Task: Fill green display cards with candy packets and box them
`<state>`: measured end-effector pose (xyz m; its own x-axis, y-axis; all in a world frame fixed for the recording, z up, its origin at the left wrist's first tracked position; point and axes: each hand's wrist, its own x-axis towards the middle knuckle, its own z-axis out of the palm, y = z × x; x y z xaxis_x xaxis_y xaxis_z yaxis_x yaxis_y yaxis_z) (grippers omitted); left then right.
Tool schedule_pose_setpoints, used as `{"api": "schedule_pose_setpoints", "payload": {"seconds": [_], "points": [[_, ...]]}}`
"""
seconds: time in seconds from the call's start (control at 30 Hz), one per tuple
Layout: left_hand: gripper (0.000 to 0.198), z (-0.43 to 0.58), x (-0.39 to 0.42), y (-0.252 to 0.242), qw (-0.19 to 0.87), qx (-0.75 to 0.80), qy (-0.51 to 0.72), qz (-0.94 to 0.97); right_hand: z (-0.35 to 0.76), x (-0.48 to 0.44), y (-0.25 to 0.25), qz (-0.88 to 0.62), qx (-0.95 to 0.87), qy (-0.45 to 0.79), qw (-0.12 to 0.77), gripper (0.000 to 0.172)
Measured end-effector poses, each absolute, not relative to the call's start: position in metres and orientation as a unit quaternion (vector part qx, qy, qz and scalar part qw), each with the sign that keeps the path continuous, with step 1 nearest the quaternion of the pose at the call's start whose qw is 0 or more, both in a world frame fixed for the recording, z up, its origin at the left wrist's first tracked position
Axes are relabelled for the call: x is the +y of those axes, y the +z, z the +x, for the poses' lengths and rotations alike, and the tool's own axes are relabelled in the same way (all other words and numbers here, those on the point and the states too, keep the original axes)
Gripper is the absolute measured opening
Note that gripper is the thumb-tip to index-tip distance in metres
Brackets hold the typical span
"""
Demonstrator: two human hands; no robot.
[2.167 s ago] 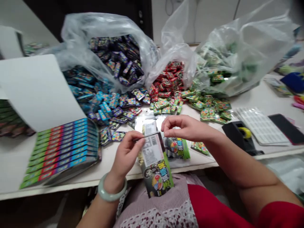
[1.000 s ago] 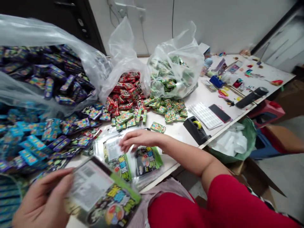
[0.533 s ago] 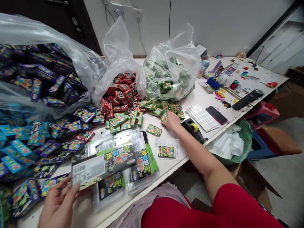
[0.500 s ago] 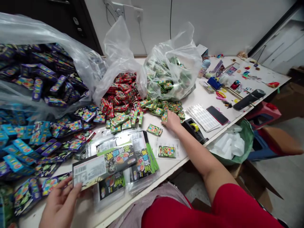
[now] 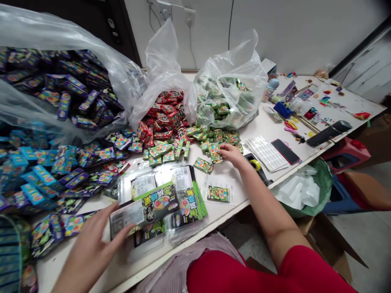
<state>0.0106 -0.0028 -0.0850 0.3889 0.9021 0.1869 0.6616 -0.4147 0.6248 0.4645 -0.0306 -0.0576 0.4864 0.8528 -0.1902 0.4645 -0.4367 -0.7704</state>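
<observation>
My left hand point(image 5: 91, 240) grips the left end of a black and green printed card point(image 5: 160, 201), thumb at the lower edge and fingers at the upper. That card lies over a stack of similar cards point(image 5: 184, 207) in clear plastic sleeves. At the front of the green pile, my right hand point(image 5: 233, 156) pinches a small green candy box point(image 5: 215, 153) between thumb and fingers. Another green box point(image 5: 203, 165) lies just left of it. Closer to the table edge, a green box point(image 5: 218, 193) rests on a clear plastic bag point(image 5: 230, 186).
Open plastic bags hold purple boxes point(image 5: 73, 87), red boxes point(image 5: 165, 112) and green boxes point(image 5: 221, 110). Blue boxes point(image 5: 38, 175) spill at left. A tape dispenser point(image 5: 258, 167), label sheets point(image 5: 265, 152) and a phone point(image 5: 285, 151) sit at right. A green bag point(image 5: 325, 183) hangs below the edge.
My right hand has drawn a green box slightly out of the pile, toward me. My left hand has moved further over the end of the card. The whole view has shifted slightly.
</observation>
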Motion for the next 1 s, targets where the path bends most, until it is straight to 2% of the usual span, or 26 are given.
{"api": "schedule_pose_setpoints", "payload": {"seconds": [0.1,0.17,0.3,0.37,0.47,0.53,0.63,0.7,0.77,0.9,1.0], "points": [[0.080,0.047,-0.003,-0.076,0.171,0.375,0.154,0.898,0.434,-0.036,-0.046,-0.694,-0.440,0.386,0.419,0.048],[0.088,0.063,-0.006,-0.076,0.150,0.364,0.088,0.915,0.408,-0.037,-0.045,-0.609,-0.456,0.459,0.458,0.047],[0.084,0.067,-0.011,-0.071,0.141,0.377,0.061,0.913,0.361,-0.032,-0.061,-0.569,-0.473,0.502,0.448,0.039],[0.083,0.058,-0.011,-0.064,0.137,0.392,0.094,0.905,0.346,-0.030,-0.070,-0.596,-0.499,0.471,0.417,0.038],[0.082,0.042,-0.011,-0.054,0.145,0.422,0.140,0.884,0.338,-0.032,-0.076,-0.635,-0.609,0.347,0.325,0.040],[0.080,0.033,-0.011,-0.050,0.162,0.436,0.154,0.872,0.339,-0.036,-0.075,-0.619,-0.691,0.268,0.261,0.056],[0.081,0.025,-0.014,-0.051,0.185,0.447,0.163,0.860,0.341,-0.041,-0.071,-0.564,-0.772,0.248,0.159,0.093],[0.082,0.023,-0.016,-0.054,0.195,0.447,0.168,0.857,0.340,-0.042,-0.067,-0.538,-0.798,0.246,0.114,0.096],[0.082,0.022,-0.018,-0.056,0.197,0.446,0.172,0.856,0.338,-0.044,-0.059,-0.538,-0.803,0.223,0.127,0.086],[0.083,0.018,-0.020,-0.056,0.181,0.441,0.174,0.862,0.330,-0.046,-0.028,-0.526,-0.795,0.169,0.250,0.080],[0.084,0.017,-0.022,-0.053,0.180,0.424,0.172,0.871,0.322,-0.046,-0.003,-0.472,-0.839,0.130,0.236,0.078]]}}
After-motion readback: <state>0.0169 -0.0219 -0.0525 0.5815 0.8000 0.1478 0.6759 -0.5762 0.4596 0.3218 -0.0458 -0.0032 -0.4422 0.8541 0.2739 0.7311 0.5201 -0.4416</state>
